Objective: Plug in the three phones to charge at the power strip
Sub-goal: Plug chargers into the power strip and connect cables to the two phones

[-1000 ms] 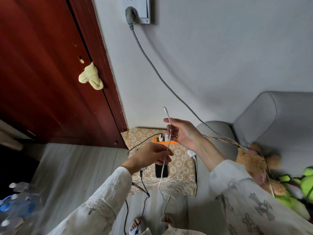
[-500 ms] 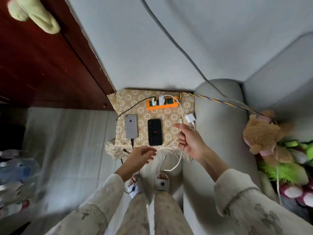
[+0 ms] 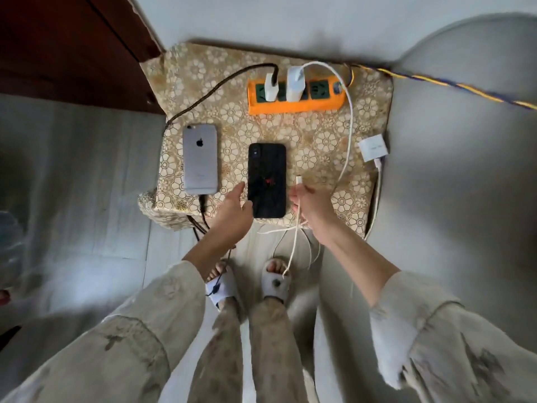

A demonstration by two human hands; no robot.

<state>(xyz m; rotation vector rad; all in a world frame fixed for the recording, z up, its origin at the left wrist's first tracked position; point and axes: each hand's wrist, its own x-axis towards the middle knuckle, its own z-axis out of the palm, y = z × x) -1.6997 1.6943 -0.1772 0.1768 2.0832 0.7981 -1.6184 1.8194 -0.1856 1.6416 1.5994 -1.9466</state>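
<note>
A person standing at a low, cloth-covered counter (image 3: 319,146) holds a white charging cable (image 3: 347,135) pinched in the right hand (image 3: 311,205), connector tip (image 3: 298,180) poking up just above the grip. The left hand (image 3: 232,210), fingers relaxed and holding nothing, reaches to the near left edge of a black phone (image 3: 267,180) lying face down just left of the right grip.

The step in hand appears to be the second phone: a grey phone (image 3: 200,159), further left, already has a dark cable (image 3: 203,91) at its near end, running round to a plug in the orange power strip (image 3: 296,96) at the far side of the counter. The white cable leads from a second white adapter (image 3: 295,82) on the strip. A loose white adapter (image 3: 373,147) lies right of the grip at the counter's edge. No third phone is visible.

The next move likely calls for steadying the black phone and turning the connector toward its near end, where the port sits.

That end lies almost at the counter's near edge, so a push could slide it off. Open cloth lies between the phone and the white cable; slack cable hangs below the grip toward the slippered feet (image 3: 273,280).
</note>
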